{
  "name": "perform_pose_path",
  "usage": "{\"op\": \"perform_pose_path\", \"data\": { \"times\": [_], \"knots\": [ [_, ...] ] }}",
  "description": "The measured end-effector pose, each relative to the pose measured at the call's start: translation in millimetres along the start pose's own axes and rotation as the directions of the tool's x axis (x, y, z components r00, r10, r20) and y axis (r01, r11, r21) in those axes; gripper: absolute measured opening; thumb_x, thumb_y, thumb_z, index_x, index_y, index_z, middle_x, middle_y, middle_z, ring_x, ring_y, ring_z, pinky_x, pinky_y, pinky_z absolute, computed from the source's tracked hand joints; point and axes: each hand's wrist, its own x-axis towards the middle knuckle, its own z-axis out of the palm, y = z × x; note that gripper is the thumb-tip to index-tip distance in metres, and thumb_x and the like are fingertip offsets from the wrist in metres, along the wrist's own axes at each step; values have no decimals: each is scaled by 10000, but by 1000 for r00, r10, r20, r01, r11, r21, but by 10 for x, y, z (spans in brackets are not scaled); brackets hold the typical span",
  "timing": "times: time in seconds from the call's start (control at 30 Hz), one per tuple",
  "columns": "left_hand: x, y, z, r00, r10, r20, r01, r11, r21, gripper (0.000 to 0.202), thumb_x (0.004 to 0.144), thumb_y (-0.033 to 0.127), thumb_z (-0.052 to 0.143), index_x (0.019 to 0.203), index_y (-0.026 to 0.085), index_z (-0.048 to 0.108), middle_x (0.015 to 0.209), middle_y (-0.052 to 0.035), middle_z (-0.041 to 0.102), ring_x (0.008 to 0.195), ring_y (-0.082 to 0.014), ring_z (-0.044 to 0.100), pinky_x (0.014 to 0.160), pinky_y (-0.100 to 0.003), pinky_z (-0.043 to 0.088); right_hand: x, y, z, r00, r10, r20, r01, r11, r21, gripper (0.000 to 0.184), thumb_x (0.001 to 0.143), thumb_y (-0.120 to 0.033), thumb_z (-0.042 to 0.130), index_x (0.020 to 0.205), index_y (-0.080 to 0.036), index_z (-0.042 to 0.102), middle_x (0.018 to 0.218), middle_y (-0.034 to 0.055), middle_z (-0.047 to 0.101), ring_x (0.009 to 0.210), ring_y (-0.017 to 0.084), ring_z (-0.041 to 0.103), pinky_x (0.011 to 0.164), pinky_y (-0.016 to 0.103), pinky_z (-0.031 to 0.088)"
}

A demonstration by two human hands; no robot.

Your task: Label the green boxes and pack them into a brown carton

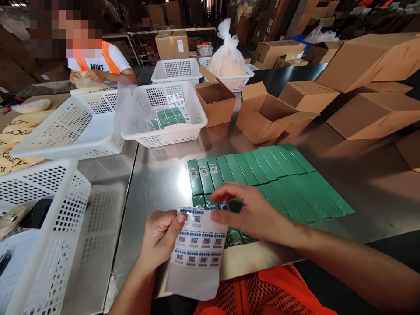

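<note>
- Centrally, the left hand (160, 238) pinches a sheet of labels (200, 249) by its upper left edge, thumb on top; the blank lower end hangs unsupported below both hands.
- The right hand (244, 212) overlaps the upper right of the sheet, thumb and fingers parted; whether a label clings to a fingertip cannot be told.
- Beyond and to the right of the hands, green boxes (295, 197) lie side by side in two rows on the metal table (157, 188). Three at the left end of the far row bear labels (213, 168).
- Risk of tearing or creasing: with the sheet gripped at one side only, a tug from the right hand at the opposite side could bend it or pull it from the left thumb.
- Risk of misplaced adhesion: the hands and sheet mask part of the near row, so a label brushing a box there could stick askew, or over another, unnoticed.
- Risk of disarray: the right forearm (344, 253) passes close to the near row; a low sweep might push boxes out of line.
- Risk of mixing: beyond the left hand, a white basket (170, 138) contains similar green pieces and printed sheets, easily confused with those nearby.
</note>
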Motion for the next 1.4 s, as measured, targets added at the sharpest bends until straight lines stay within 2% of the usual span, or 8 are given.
{"op": "perform_pose_path", "data": {
  "times": [0.27, 0.37, 0.47, 0.63, 0.87, 1.0, 1.13, 1.4],
  "knots": [
    [13, 48, 53, 990, -105, 93, 112, 992, -66, 574, 897, 518, 526, 466, 182, 347, 468, 27, 276, 439, -92, 254, 441, -250, 189, -124, -113, 118, 833, -537, -137, 539, 842, -24, 107, 916, -218, 629, 830, -270, 666, 877, -1, 662, 879, 153, 608, 830, 342, 503],
    [-13, 57, 7, 982, -187, 21, 188, 966, -177, 603, 844, 577, 586, 453, 183, 351, 472, 27, 283, 451, -95, 245, 428, -248, 193, -137, -80, -192, 921, -317, -227, 350, 929, 123, 39, 898, -285, 650, 862, -271, 640, 906, 16, 654, 887, 172, 622, 777, 332, 524],
    [-53, 51, -64, 970, -240, -28, 222, 931, -292, 562, 814, 566, 640, 470, 180, 418, 474, 28, 311, 439, -94, 259, 409, -243, 193, -103, 96, -472, 990, 71, -118, -50, 983, 177, 127, 845, -351, 673, 874, -239, 620, 772, 10, 635, 732, 161, 608, 662, 293, 503],
    [-60, 30, -111, 988, -148, 35, 152, 947, -283, 554, 850, 513, 619, 468, 178, 398, 452, 30, 296, 406, -91, 268, 391, -240, 198, -43, 442, -541, 928, 334, 165, -365, 902, 230, 610, 721, -262, 753, 1226, -252, 411, 629, -59, 615, 563, 148, 576, 561, 267, 475],
    [-21, 61, -57, 990, -109, 90, 126, 970, -206, 573, 888, 507, 570, 484, 175, 337, 463, 34, 266, 423, -87, 246, 419, -246, 187, 55, 506, -378, 895, 423, 140, -444, 872, 208, 533, 695, -201, 731, 1034, -245, 323, 602, -50, 638, 521, 155, 588, 496, 255, 467],
    [-31, 81, -53, 991, -80, 105, 98, 979, -180, 560, 908, 500, 540, 507, 179, 318, 483, 35, 253, 436, -89, 238, 429, -249, 183, 106, 523, -403, 880, 473, 33, -472, 881, -44, 563, 654, -177, 774, 1012, -248, 345, 572, -77, 607, 485, 166, 570, 472, 270, 428],
    [-33, 61, -14, 992, -43, 119, 58, 990, -126, 546, 927, 467, 520, 516, 178, 305, 483, 38, 252, 437, -84, 242, 429, -244, 180, 69, 423, -462, 940, 338, -49, -337, 891, -303, 486, 625, -321, 856, 913, -229, 475, 570, -71, 560, 540, 151, 537, 504, 268, 350],
    [-17, -57, 112, 961, 180, 212, -181, 983, -12, 453, 968, 294, 469, 563, 174, 303, 499, 54, 248, 432, -61, 255, 446, -223, 183, -75, -166, 8, 992, 14, 126, -12, 1000, -19, 243, 778, -400, 750, 959, -240, 719, 954, 18, 686, 871, 164, 621, 641, 250, 438]
  ]
}}
